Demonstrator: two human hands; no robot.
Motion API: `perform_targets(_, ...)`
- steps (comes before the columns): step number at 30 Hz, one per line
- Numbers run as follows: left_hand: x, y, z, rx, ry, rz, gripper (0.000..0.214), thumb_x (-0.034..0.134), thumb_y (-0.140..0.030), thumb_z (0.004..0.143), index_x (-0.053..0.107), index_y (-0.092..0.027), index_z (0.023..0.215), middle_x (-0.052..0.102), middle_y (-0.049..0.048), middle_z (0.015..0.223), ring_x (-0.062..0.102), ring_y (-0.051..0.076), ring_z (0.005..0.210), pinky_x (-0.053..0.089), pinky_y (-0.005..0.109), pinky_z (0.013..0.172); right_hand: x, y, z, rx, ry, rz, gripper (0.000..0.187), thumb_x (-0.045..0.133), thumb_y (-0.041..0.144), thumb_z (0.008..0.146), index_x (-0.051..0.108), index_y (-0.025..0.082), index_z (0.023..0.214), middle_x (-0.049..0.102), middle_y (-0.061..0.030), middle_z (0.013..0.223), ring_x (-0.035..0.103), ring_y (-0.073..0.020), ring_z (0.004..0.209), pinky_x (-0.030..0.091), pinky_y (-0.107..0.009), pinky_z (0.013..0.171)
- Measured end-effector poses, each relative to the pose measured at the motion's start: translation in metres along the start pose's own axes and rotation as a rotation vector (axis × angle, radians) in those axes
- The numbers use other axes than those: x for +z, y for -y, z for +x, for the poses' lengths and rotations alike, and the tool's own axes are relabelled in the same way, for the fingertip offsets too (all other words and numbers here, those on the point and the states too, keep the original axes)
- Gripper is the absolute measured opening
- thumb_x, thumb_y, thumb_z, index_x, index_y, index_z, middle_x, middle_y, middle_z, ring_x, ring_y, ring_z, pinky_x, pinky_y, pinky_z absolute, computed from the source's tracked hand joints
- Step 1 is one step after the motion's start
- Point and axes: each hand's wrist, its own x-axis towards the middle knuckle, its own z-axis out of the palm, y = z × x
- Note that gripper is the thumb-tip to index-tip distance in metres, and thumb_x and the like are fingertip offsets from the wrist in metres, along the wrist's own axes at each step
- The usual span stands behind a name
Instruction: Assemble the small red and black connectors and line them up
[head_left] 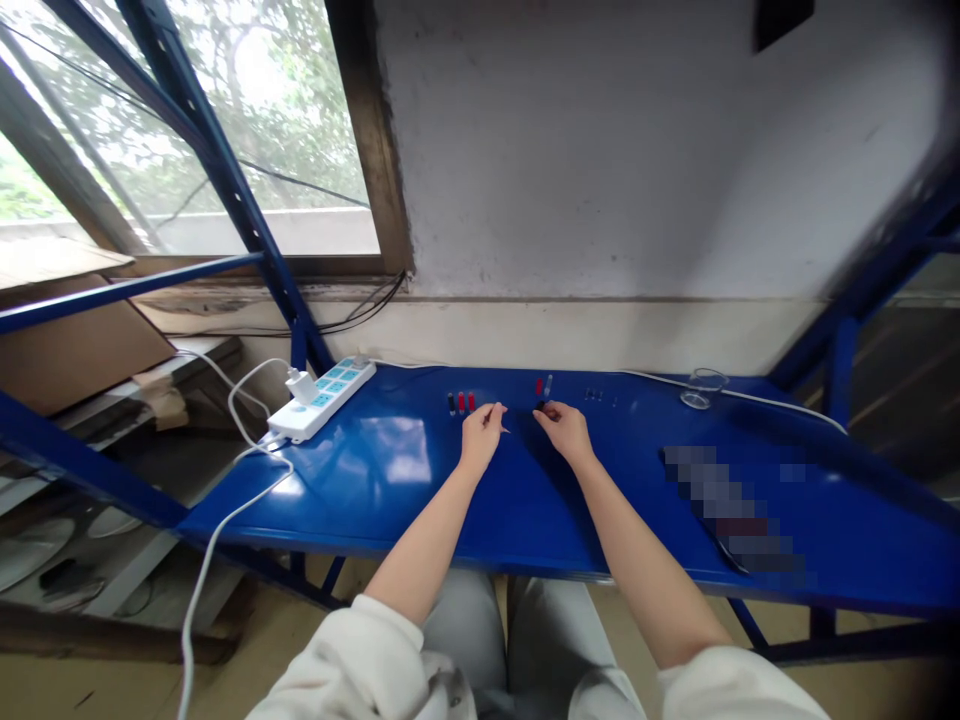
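Both my hands rest on a glossy blue metal table (390, 480), near its far middle. My left hand (481, 432) has its fingers curled in a pinch, just right of a short row of small black and red parts (461, 402). What it pinches is too small to name. My right hand (564, 427) is also pinched, its fingertips touching a small dark part right under a red part and a little clear piece (543, 386). A few tiny dark parts (594, 394) lie further right.
A white power strip (322, 398) with a white plug and cable lies at the table's far left. A clear round dish (701, 388) and a thin white cable sit at the far right. Blue shelf beams, a window and cardboard stand left; the wall is close behind.
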Motion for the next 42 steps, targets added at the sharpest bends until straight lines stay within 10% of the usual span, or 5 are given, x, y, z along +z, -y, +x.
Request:
perform_targets(33,0.002,0.006,-0.001,0.047,0.095,0.162,0.032,0.041,-0.04,0.081,0.062,-0.016,0.076,0.056,0.0012,0.056,0.055,0.012,0.054,0.042,0.023,0.056,0.006,-0.03,0.049,0.186,0.088,-0.314,0.022,0.058,0.039,0.071,0.065,0.019,0.073,0.064,-0.0071,0.07,0.058,-0.0187,0.065,0.034,-0.025,0.051)
perform_targets(42,-0.007,-0.004,-0.004,0.11,0.054,0.804,0.04,0.034,-0.034,0.086,0.045,-0.022,0.122,0.063,0.009,0.094,0.06,0.022,0.082,0.044,0.03,0.069,0.002,-0.027,0.045,0.235,0.118,-0.43,0.031,0.052,0.048,0.074,0.068,0.021,0.077,0.065,-0.0064,0.071,0.06,-0.0196,0.069,0.037,-0.025,0.052)
